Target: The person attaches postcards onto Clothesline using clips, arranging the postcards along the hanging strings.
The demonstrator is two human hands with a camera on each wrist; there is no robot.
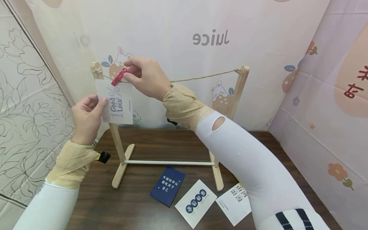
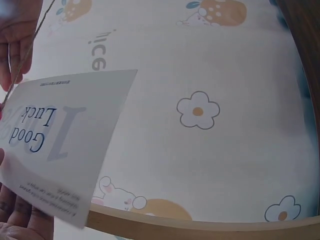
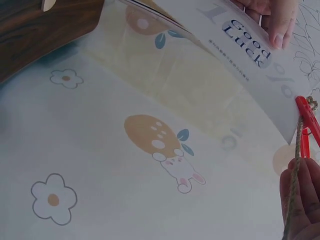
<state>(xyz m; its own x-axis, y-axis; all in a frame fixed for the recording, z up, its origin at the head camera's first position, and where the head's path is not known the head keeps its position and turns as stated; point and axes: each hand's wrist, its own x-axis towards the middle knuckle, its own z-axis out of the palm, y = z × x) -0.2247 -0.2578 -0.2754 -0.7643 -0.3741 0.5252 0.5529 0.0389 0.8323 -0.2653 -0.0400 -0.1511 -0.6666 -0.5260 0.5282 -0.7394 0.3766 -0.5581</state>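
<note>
A white card (image 1: pixel 126 110) printed "Good Luck" hangs turned sideways at the rack's left end. My left hand (image 1: pixel 86 119) pinches its left edge, thumb on the printed face. Up at the card's top edge, my right hand (image 1: pixel 149 78) pinches a red clothespin (image 1: pixel 119 77) between thumb and fingers. In the right wrist view the clothespin (image 3: pixel 306 122) is at the rope (image 3: pixel 298 145), its jaw end right by the card's corner. The left wrist view shows the card (image 2: pixel 82 130) from close up, partly covering the fingers of my left hand (image 2: pixel 25 220).
A wooden rack (image 1: pixel 241 89) carries the rope, knotted at both posts, with a white bar (image 1: pixel 169 163) low down. On the brown table (image 1: pixel 95 204) lie a dark blue card (image 1: pixel 167 186) and two white cards, one with blue circles (image 1: pixel 195 204), one (image 1: pixel 234 204) partly behind my right sleeve.
</note>
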